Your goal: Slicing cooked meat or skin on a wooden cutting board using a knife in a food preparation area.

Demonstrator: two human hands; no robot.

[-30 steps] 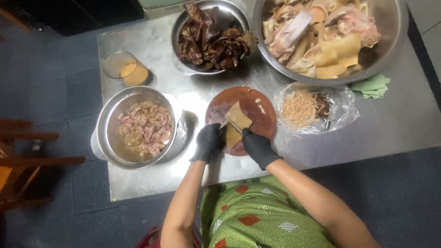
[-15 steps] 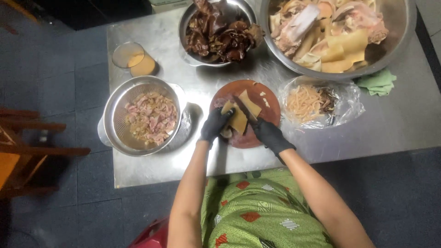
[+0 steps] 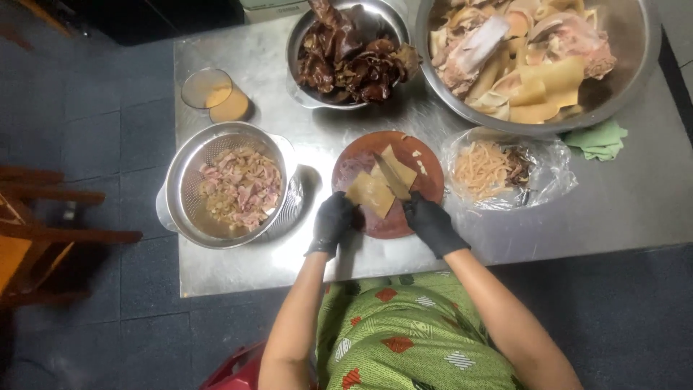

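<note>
on the round wooden cutting board (image 3: 375, 220) lies a flat tan sheet of skin (image 3: 370, 193), near the board's middle. the left hand (image 3: 334, 220), in a black glove, rests at the board's near left edge with fingers curled onto the sheet's corner, pinning it. the right hand (image 3: 427, 219), also gloved, is closed around the handle of a knife (image 3: 393, 175) whose blade lies across the sheet toward the board's far side. left of the board stands a metal colander (image 3: 177, 195) of chopped pink meat. right of the board sits a clear plastic bag (image 3: 552, 180) of pale shreds. beyond the board, a bowl of dark pieces (image 3: 354, 58) and a large steel bowl (image 3: 635, 65) stand on the steel desk (image 3: 621, 209).
</note>
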